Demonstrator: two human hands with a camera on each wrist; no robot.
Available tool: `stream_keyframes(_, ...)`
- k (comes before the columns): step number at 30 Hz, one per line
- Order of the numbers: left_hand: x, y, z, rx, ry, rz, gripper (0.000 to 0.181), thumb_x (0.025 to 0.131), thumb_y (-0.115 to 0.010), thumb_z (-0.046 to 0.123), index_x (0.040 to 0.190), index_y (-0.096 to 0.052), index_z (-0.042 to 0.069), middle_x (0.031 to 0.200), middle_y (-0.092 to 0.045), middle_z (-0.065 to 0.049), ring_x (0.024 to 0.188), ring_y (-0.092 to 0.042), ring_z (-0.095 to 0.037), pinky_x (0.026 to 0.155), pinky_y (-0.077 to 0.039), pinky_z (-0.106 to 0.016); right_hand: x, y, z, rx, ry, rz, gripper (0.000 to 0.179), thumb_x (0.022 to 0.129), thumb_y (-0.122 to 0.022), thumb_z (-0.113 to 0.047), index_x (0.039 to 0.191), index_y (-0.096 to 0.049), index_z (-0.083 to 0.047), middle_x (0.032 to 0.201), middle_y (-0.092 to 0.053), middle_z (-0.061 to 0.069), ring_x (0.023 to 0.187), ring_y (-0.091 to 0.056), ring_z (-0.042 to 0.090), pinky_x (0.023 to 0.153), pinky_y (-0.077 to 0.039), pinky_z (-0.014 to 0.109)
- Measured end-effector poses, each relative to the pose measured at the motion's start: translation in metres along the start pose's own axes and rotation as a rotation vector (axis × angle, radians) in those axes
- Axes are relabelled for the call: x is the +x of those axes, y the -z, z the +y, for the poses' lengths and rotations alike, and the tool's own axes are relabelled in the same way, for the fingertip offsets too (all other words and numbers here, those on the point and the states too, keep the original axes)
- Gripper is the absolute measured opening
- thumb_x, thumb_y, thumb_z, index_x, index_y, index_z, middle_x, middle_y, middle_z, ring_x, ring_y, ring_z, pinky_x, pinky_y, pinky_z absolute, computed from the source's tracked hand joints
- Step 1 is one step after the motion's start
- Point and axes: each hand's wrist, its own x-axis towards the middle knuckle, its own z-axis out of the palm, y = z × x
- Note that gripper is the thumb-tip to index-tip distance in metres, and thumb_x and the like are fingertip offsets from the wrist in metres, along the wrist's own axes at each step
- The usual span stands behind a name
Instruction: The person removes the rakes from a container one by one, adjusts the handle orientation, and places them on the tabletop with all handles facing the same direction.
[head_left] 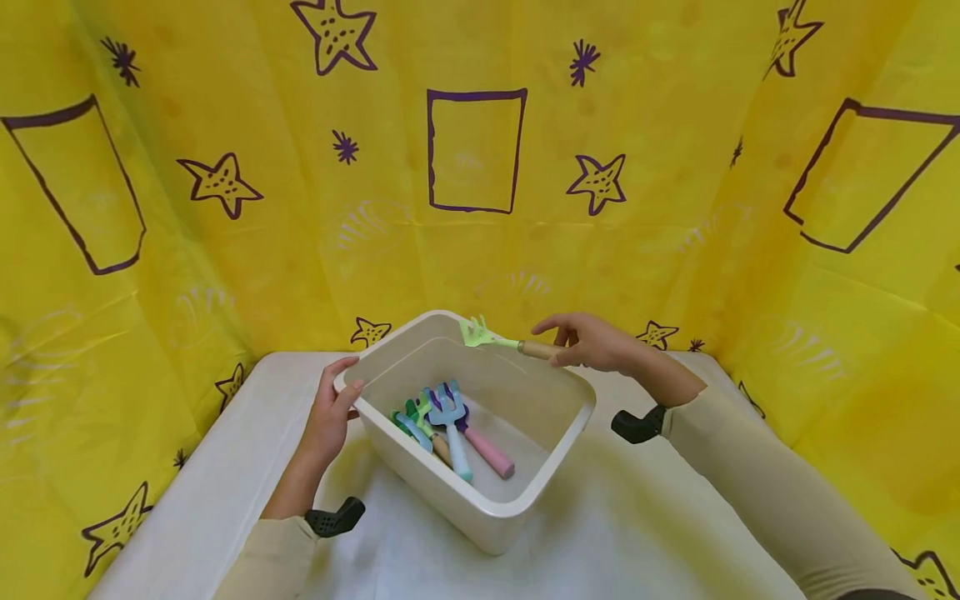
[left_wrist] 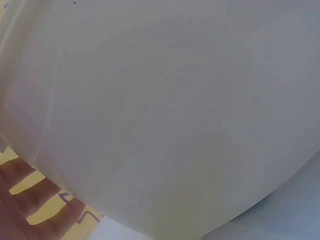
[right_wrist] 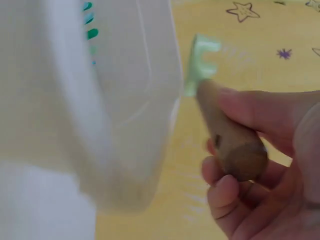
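My left hand point(head_left: 327, 413) grips the left corner of a cream plastic tub point(head_left: 420, 467), thumb over the rim. In the left wrist view its fingers point(left_wrist: 35, 197) show past the tub's pale wall point(left_wrist: 165, 110). My right hand point(head_left: 594, 343) holds a small hand rake by its wooden handle point(right_wrist: 232, 137), above the tub's far right rim. The rake's light green tines point(head_left: 476, 332) point left over the far rim. Inside the tub lie a light blue hand fork point(head_left: 454, 437), a pink-handled tool point(head_left: 491, 454) with a purple head, and several green and blue tools point(head_left: 416, 421), partly overlapping.
The tub stands tilted on a white-covered table point(head_left: 645, 517). A yellow curtain point(head_left: 480, 258) with purple drawings closes in the back and both sides. Dark wrist devices point(head_left: 336, 517) sit at both cuffs.
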Motion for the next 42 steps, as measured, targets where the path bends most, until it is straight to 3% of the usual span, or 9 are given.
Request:
stream_keyframes(4, 0.0, 0.0, -0.002, 0.002, -0.005, 0.004, 0.051, 0.102, -0.043, 0.034, 0.149, -0.027, 0.018, 0.151, -0.028, -0.013, 0.122, -0.046, -0.039, 0.094, -0.043, -0.055, -0.008, 0.0, 0.01, 0.028, -0.001, 0.096, 0.05, 0.084, -0.073, -0.002, 0.132, -0.057, -0.005, 0.088, -0.058, 0.011, 0.075, -0.052, 0.026, 0.063, -0.047, 0.034)
stream_keyframes(17, 0.001, -0.002, -0.002, -0.002, 0.003, 0.003, 0.05, 0.103, -0.043, 0.031, 0.149, -0.027, 0.021, 0.152, -0.028, -0.01, 0.126, -0.044, -0.038, 0.096, -0.042, -0.056, -0.03, -0.002, 0.027, 0.093, -0.15, 0.338, 0.055, 0.087, -0.071, -0.006, 0.138, -0.051, -0.009, 0.095, -0.057, 0.015, 0.074, -0.049, 0.027, 0.06, -0.047, 0.031)
stream_keyframes(25, 0.0, -0.002, -0.001, -0.004, -0.006, 0.003, 0.051, 0.103, -0.042, 0.032, 0.15, -0.025, 0.021, 0.152, -0.028, -0.011, 0.124, -0.044, -0.038, 0.095, -0.042, -0.056, -0.045, -0.011, 0.045, 0.026, -0.188, 0.478, 0.05, 0.088, -0.07, -0.008, 0.134, -0.053, -0.005, 0.092, -0.059, 0.015, 0.073, -0.05, 0.028, 0.058, -0.047, 0.032)
stream_keyframes(34, 0.0, -0.002, -0.001, -0.004, -0.005, 0.003, 0.05, 0.103, -0.042, 0.033, 0.149, -0.026, 0.022, 0.152, -0.029, -0.009, 0.126, -0.044, -0.036, 0.095, -0.043, -0.055, -0.063, -0.033, 0.075, -0.078, -0.218, 0.562, 0.042, 0.089, -0.07, -0.011, 0.128, -0.056, -0.003, 0.086, -0.06, 0.014, 0.067, -0.052, 0.025, 0.054, -0.045, 0.034)
stream_keyframes(42, -0.001, -0.002, 0.001, -0.003, 0.028, 0.002, 0.05, 0.103, -0.042, 0.03, 0.15, -0.025, 0.022, 0.153, -0.028, -0.008, 0.127, -0.043, -0.037, 0.097, -0.041, -0.056, -0.076, -0.062, 0.1, -0.087, -0.264, 0.585, 0.036, 0.088, -0.07, -0.01, 0.122, -0.06, -0.003, 0.084, -0.059, 0.013, 0.061, -0.05, 0.022, 0.049, -0.046, 0.033)
